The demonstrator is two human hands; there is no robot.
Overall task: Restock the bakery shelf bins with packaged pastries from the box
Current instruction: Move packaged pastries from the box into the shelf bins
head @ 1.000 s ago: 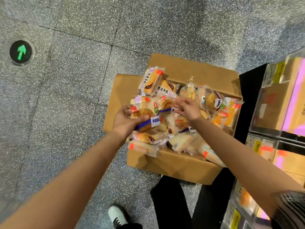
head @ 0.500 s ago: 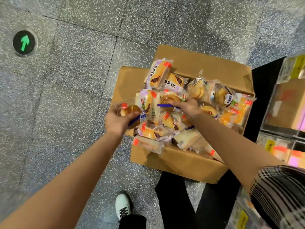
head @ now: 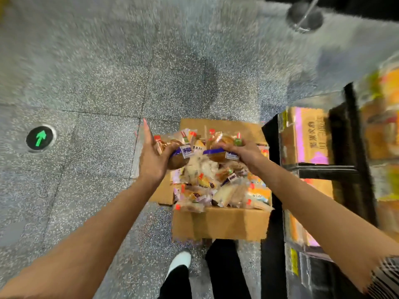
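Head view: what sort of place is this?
Most likely a shop aisle, perhaps a bakery section. A cardboard box of wrapped pastries sits on a speckled tile floor beside clear shelf bins, and a green arrow marker is set into the floor.

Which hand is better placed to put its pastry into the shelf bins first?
Probably the right hand: it grips a pastry and is nearer the shelf bins on the right.

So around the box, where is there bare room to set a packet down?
Bare floor runs left of the cardboard box, out to the green arrow marker, and beyond its far flap. The box itself is heaped; shelf bins crowd its right side.
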